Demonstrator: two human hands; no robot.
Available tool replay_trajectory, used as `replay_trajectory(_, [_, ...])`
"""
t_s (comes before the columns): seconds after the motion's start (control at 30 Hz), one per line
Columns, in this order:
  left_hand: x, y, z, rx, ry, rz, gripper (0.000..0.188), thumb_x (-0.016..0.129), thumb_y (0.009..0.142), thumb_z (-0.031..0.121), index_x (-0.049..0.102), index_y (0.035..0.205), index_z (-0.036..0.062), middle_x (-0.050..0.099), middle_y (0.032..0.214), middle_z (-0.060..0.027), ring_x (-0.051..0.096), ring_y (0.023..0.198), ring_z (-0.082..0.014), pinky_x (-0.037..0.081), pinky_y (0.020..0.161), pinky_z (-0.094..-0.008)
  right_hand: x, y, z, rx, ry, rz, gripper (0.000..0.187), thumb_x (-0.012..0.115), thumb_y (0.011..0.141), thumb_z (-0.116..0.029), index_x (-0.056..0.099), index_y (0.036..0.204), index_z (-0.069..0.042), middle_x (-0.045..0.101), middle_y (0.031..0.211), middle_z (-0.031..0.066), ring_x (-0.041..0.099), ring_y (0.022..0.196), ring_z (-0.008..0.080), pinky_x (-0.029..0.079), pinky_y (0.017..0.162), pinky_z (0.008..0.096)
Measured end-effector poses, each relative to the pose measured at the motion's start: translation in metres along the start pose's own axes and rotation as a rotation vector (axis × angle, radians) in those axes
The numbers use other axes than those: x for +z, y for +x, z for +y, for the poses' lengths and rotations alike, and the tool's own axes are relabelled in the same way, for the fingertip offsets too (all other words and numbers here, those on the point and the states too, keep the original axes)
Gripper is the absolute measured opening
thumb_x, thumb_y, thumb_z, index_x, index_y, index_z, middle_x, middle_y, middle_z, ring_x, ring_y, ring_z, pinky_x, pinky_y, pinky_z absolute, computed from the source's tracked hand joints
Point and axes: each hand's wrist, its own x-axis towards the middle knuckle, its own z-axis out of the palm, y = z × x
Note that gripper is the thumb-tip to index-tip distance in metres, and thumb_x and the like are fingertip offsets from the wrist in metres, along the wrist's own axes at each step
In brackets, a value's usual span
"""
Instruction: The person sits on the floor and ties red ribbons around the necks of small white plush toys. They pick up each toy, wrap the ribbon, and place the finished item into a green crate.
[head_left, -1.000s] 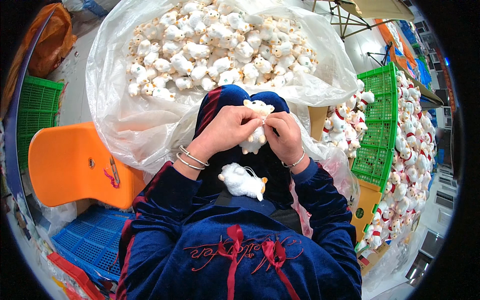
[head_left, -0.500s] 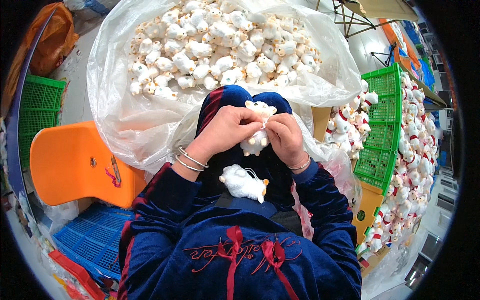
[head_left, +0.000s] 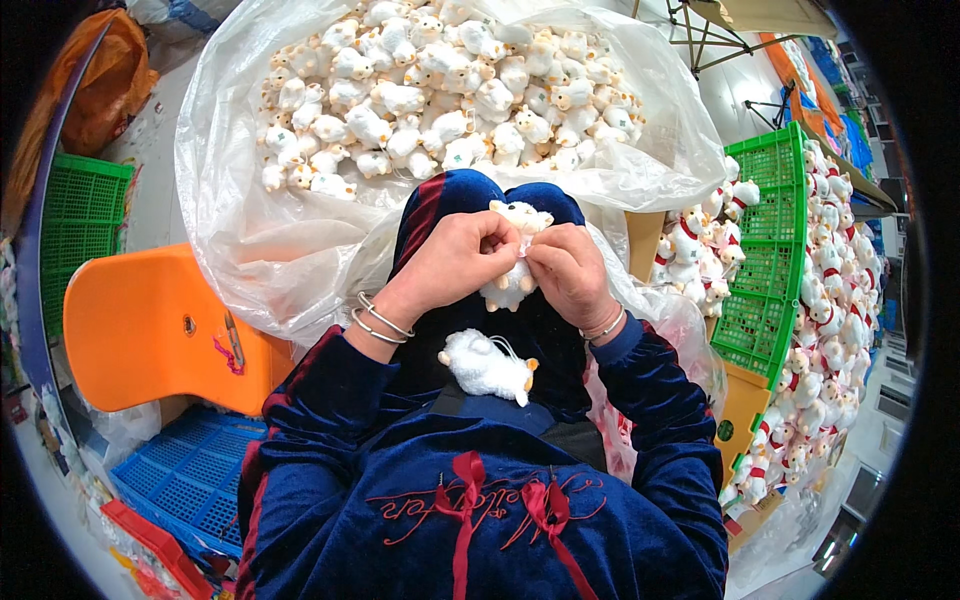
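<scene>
A small white plush animal toy (head_left: 512, 290) with cream ears and feet is held belly up over my knees. Both hands are closed in a pinch at its neck: my left hand (head_left: 462, 252) from the left, my right hand (head_left: 572, 272) from the right. Between the fingertips shows a small pale pinkish bit, too small to name. My fingers hide most of the toy's chest. A second white plush toy (head_left: 485, 365), with a thin white loop of cord, lies on its side in my lap, touched by neither hand.
Beyond my knees, a large clear plastic bag (head_left: 235, 215) holds a heap of white plush toys (head_left: 440, 95). An orange chair (head_left: 135, 330) with snips (head_left: 234, 340) on it stands left, near a blue crate (head_left: 190, 465). Right, a green crate (head_left: 765, 240) stands among red-collared toys (head_left: 825, 300).
My right hand has shifted slightly, its fingertips a little lower and closer to the toy's neck. The left hand and both toys stay nearly where they were.
</scene>
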Motion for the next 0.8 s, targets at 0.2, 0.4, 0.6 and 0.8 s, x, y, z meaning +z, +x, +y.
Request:
replay_trajectory(0.2, [0.001,-0.001,0.006,-0.064,0.053,0.071,0.017,0.070,0.095,0.014,0.074,0.099,-0.0020,0.070,0.080,-0.0004,0.061,0.068,-0.0040,0.049,0.061,-0.0218,-0.001,0.001,-0.002,0.003,0.001,-0.008,0.025,0.079,0.073,0.002,0.068,0.095,-0.005,0.068,0.094,0.0072,0.066,0.086,0.0251,0.048,0.073,0.0363])
replay_trajectory(0.4, [0.001,-0.003,0.015,-0.011,0.110,0.019,0.022,0.072,0.093,0.016,0.075,0.098,-0.0050,0.075,0.081,-0.0127,0.070,0.074,-0.0122,0.055,0.068,-0.0286,-0.001,-0.002,0.000,0.001,-0.010,-0.015,0.024,0.079,0.074,0.002,0.068,0.094,-0.005,0.068,0.094,0.0069,0.066,0.086,0.0249,0.048,0.073,0.0362])
replay_trajectory(0.6, [0.000,-0.003,0.012,0.014,0.123,-0.011,0.020,0.070,0.094,0.014,0.072,0.097,-0.0052,0.074,0.081,-0.0124,0.069,0.072,-0.0140,0.055,0.068,-0.0294,-0.002,0.001,-0.003,-0.004,-0.006,-0.022,0.024,0.079,0.075,0.003,0.068,0.095,-0.004,0.068,0.093,0.0079,0.066,0.084,0.0258,0.049,0.072,0.0362])
replay_trajectory(0.8, [0.002,-0.005,0.011,0.054,0.210,0.063,0.013,0.066,0.096,0.011,0.067,0.094,-0.0020,0.068,0.081,-0.0038,0.060,0.073,-0.0073,0.051,0.066,-0.0262,-0.006,0.000,-0.005,0.102,0.051,-0.031,0.023,0.076,0.079,0.006,0.066,0.099,-0.002,0.065,0.090,0.0117,0.064,0.081,0.0302,0.051,0.073,0.0397])
